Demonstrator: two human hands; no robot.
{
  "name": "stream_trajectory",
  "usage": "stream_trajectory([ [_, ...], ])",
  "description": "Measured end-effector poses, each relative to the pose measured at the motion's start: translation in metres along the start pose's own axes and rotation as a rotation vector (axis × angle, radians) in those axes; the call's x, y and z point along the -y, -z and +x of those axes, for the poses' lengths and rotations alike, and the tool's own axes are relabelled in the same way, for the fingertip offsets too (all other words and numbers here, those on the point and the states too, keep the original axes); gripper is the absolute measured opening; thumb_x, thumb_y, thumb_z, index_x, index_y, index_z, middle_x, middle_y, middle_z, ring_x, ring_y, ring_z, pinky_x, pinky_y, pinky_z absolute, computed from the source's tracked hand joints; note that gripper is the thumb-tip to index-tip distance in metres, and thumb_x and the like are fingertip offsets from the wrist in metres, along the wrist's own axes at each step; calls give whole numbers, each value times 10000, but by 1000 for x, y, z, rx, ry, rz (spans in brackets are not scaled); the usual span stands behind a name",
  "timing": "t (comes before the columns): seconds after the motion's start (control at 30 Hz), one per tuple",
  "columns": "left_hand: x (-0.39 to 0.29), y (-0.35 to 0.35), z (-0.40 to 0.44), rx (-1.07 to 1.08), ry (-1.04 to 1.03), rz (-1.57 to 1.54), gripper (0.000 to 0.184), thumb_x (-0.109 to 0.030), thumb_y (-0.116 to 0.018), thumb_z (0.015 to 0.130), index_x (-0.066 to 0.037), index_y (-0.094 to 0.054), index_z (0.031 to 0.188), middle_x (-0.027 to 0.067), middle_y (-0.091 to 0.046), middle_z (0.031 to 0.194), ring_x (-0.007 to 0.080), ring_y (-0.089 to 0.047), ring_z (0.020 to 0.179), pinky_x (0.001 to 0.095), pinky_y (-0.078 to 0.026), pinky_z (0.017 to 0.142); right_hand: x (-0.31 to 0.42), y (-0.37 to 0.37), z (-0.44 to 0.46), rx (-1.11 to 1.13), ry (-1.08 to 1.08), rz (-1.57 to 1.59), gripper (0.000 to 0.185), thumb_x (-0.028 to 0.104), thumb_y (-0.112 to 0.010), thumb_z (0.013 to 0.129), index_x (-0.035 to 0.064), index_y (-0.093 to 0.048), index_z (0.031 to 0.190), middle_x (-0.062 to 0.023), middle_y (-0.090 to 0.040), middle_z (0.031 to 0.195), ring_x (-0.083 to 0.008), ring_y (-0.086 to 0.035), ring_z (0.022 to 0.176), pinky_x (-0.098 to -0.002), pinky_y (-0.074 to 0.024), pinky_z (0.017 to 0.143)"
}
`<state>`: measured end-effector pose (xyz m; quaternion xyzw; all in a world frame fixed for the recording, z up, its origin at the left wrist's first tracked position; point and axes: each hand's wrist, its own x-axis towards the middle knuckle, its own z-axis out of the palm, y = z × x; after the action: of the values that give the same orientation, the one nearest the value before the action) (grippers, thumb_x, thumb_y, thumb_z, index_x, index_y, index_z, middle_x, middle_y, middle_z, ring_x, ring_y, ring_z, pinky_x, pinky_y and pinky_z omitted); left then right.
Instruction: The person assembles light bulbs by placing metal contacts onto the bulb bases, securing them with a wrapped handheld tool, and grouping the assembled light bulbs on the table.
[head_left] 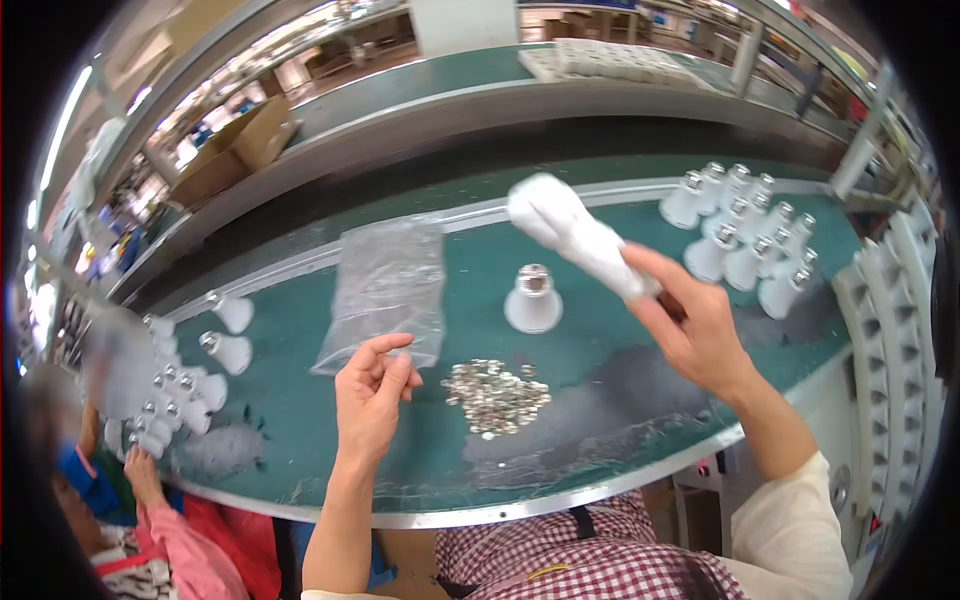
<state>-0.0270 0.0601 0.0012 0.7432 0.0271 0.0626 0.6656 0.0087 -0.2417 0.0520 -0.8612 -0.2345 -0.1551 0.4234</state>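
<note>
Taking the pile of small metal pieces (pixel 496 400) as your landmark, the step in hand looks to be work on the lone white shell (pixel 533 305), which stands upright just beyond the pile with its metal cap uppermost. Your right hand (pixel 695 322) is closed round the narrow end of a white elongated thing (pixel 580 238), held raised beyond the pile and to its right; its thick end points up and away from you, apart from the shell, and it is too blurred to say what it is. Your left hand (pixel 368 405) is to the left of the pile, half open, fingers loosely curled and thumb close to the forefinger; you show nothing in it, but I cannot tell whether a small piece is pinched there, nor whether it touches the near edge of the plastic bag (pixel 388 280) that lies left of the pile and beyond it. As I judge it, your next move calls for a steady shell and a controlled right wrist, with the pile left undisturbed. Well to the right of the pile and beyond it stands a cluster of capped shells (pixel 745 268).
</note>
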Motion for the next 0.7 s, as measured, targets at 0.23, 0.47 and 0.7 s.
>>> stream_trajectory([
  [0.23, 44, 136, 64, -707, -120, 420, 508, -138, -638, 762, 27, -426, 1192, 30, -545, 731, 116, -518, 694, 226, -411, 671, -12, -46, -8, 503, -872, 861, 399, 76, -509, 867, 75, -431, 1258, -6, -467, 661, -38, -338, 455, -188, -275, 387],
  [0.47, 95, 274, 165, -1045, 210, 406, 405, -106, -677, 702, 33, -424, 985, 112, -532, 706, 186, -510, 507, 315, -396, 410, -66, -51, 3, 63, -1077, 1188, 374, 57, -462, 873, 71, -408, 1243, -30, -463, 672, -29, -295, 417, -160, -229, 326],
  [0.7, 164, 359, 214, -1028, 167, -248, 201, -166, -639, 757, -108, -478, 651, -13, -427, 499, 118, -429, 370, 262, -334, 312, -113, -20, -1, -460, -965, 1300, 344, 49, -470, 856, 57, -396, 1192, -45, -451, 682, -50, -322, 431, -189, -261, 352],
])
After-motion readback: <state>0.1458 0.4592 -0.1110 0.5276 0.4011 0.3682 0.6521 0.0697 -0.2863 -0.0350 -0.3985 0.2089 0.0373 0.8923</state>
